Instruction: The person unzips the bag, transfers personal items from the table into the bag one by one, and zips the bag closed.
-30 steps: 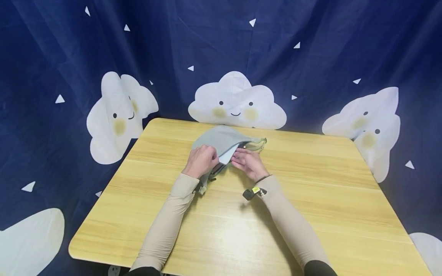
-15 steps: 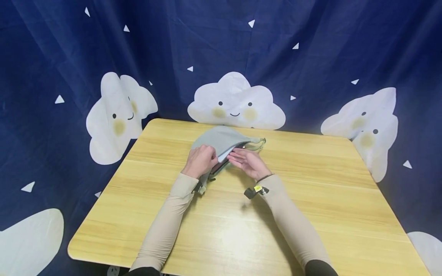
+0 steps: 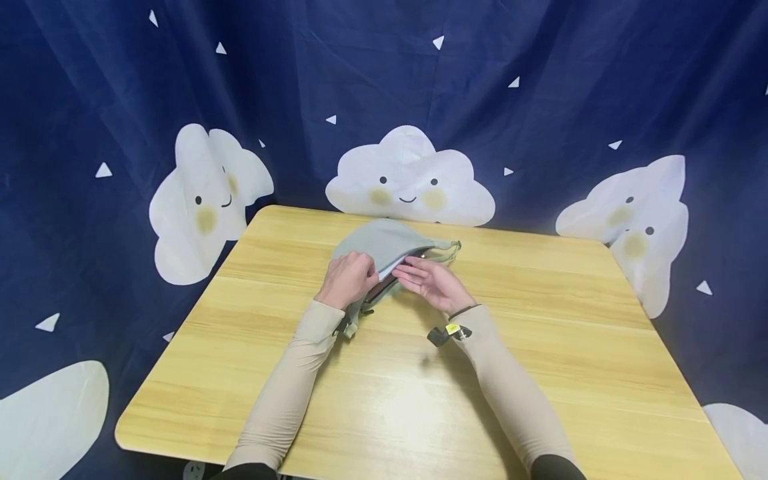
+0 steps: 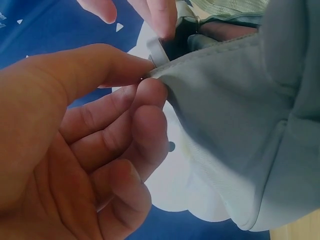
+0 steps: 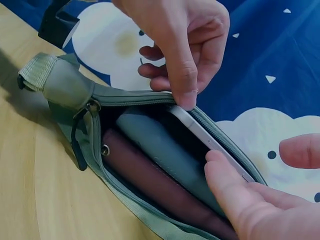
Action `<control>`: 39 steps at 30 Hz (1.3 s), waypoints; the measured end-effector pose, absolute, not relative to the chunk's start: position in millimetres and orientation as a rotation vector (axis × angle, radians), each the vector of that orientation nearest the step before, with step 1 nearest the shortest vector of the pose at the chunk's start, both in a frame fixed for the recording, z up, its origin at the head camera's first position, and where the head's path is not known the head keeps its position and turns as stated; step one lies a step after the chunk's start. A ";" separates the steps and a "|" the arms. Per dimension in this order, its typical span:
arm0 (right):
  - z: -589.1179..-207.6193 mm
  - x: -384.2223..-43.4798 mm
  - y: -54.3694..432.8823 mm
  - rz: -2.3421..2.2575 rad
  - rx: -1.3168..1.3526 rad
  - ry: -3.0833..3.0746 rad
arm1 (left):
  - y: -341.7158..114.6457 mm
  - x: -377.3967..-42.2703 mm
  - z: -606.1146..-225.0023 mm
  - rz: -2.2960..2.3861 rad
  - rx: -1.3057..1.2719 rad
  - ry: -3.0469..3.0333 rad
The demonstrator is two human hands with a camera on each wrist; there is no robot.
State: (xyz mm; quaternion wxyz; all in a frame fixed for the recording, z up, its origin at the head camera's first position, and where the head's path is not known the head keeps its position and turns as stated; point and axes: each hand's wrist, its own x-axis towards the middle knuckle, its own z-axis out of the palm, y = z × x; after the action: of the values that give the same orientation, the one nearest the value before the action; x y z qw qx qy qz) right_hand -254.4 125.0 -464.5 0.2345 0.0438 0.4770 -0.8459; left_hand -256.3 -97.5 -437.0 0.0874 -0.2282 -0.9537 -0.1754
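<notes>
Head view: a grey-green, crescent-shaped fabric bag (image 3: 378,240) was seen resting near the far edge of a pale, wood-grained tabletop (image 3: 540,373). By the left hand (image 3: 350,279), the bag's rim was pinched between thumb and forefinger and held up, with the remaining fingers curled. The right hand (image 3: 435,285) was held at the bag's unzipped mouth, its fingers nearly straight and its thumb apart; nothing was gripped by it. Its fingertips were laid against the narrow edge of a slim, flat, white device (image 5: 197,130), apparently a phone; how firmly could not be told.

That device was lodged just inside the mouth, along the lifted rim. Beside it were seen a soft teal item (image 5: 155,145) and, beyond that, a reddish-brown leather-like pouch (image 5: 135,156).

The step in hand was judged to be the seating of the device in the bag. For this, the rim was best held taut and away from the contents, and pressure best spread evenly along the edge with flat fingers, so that no corner would be caught on the zip teeth (image 5: 220,131) or be driven into the teal item.
</notes>
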 end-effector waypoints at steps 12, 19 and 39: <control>-464.3 -258.5 114.8 -2.375 0.151 1.227 | -98.8 -255.1 -435.8 -0.519 -0.678 -2.836; -464.6 -264.3 106.6 -2.426 0.218 1.174 | -99.1 -255.1 -435.6 -0.530 -0.668 -2.846; -468.0 -267.0 106.6 -2.409 0.187 1.145 | -98.8 -255.7 -437.1 -0.515 -0.661 -2.855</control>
State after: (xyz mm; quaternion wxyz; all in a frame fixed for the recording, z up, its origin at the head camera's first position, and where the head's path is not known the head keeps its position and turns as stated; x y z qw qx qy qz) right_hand -267.0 106.6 -468.0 0.2315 0.0681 0.4167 -0.8764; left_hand -255.7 -98.8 -437.1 0.0829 -0.2213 -0.9563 -0.1724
